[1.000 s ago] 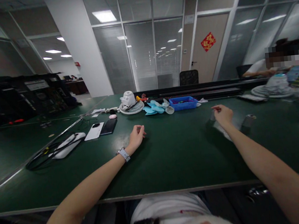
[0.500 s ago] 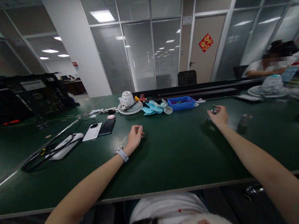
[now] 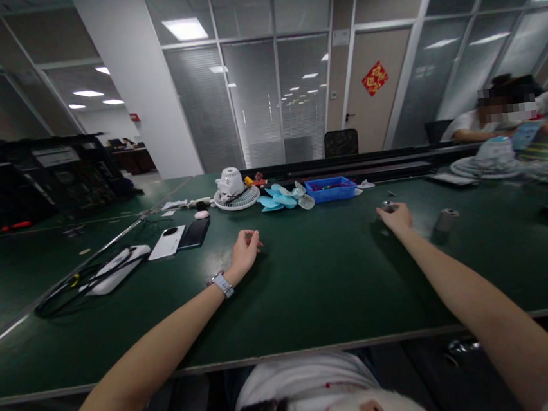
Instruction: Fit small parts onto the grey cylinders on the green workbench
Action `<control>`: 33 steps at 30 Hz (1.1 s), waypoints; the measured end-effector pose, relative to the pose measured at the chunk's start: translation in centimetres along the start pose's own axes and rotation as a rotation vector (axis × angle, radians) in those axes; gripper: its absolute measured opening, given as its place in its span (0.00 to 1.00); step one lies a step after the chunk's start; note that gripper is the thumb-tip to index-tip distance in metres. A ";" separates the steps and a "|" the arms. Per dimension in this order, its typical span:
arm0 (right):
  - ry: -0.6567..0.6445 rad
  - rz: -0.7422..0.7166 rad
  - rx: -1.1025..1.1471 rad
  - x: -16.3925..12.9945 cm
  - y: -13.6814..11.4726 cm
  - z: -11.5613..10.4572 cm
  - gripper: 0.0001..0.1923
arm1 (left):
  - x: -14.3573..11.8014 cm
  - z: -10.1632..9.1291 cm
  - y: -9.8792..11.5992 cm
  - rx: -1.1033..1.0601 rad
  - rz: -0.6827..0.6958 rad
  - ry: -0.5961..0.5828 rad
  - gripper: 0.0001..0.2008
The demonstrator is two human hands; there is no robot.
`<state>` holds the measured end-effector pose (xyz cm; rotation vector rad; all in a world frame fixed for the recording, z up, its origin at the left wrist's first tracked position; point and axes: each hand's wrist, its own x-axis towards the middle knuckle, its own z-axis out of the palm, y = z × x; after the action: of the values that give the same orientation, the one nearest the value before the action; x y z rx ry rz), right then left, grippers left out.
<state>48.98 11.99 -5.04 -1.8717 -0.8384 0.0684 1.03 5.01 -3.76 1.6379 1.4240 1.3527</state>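
Observation:
My right hand [image 3: 395,218] is on the right side of the table, its fingers closed around a small grey metal cylinder [image 3: 387,206]. Only the top of that cylinder shows clearly; the fingers hide most of the rest. To the right of this hand stands a second, similar grey cylinder [image 3: 446,219]. A tiny dark piece [image 3: 392,193] lies just beyond my right hand. Left of the middle, my left hand [image 3: 244,251] rests near the table surface, fingers loosely bent and partly apart, with nothing visible in them.
Along the back are a white fan body with grille [image 3: 235,193], light-blue fan blades [image 3: 276,197] and a blue bin [image 3: 331,189] of small parts. Two phones [image 3: 167,243] and a white device with black cable [image 3: 116,272] lie left. People sit at far right.
My right hand has lowered slightly and shifted a little left with the cylinder. The left hand has kept its pose. The whole view has moved slightly.

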 end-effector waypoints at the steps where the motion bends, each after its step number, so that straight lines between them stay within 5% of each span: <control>1: 0.017 0.014 0.010 -0.2 -0.4 -0.1 0.23 | 0.1 0.0 -0.1 -0.007 -0.003 0.009 0.15; 6: -0.019 -0.111 0.113 -4.8 -5.2 0.5 0.23 | 0.3 0.0 -0.3 -0.042 -0.014 0.071 0.16; 12: -0.780 -0.419 0.542 -18.5 -11.1 2.8 0.26 | -0.8 -0.1 1.9 0.016 0.140 0.010 0.16; 15: -0.977 -0.474 0.570 -23.3 -12.0 2.6 0.25 | -1.9 0.4 3.5 0.041 0.275 -0.031 0.14; 21: -1.025 -0.580 0.554 -24.9 -12.1 1.5 0.24 | -2.9 1.3 5.1 0.031 0.394 -0.229 0.15; 27: -1.004 -0.526 0.554 -25.0 -11.8 2.0 0.38 | -3.1 1.6 7.0 0.097 0.387 -0.278 0.15; 33: -0.992 -0.534 0.497 -24.9 -11.7 2.0 0.43 | -2.5 1.6 7.2 0.044 0.348 -0.105 0.14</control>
<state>23.35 1.78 -4.20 -1.0267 -1.7681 0.8355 5.30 1.03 1.34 2.0250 1.1518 1.4014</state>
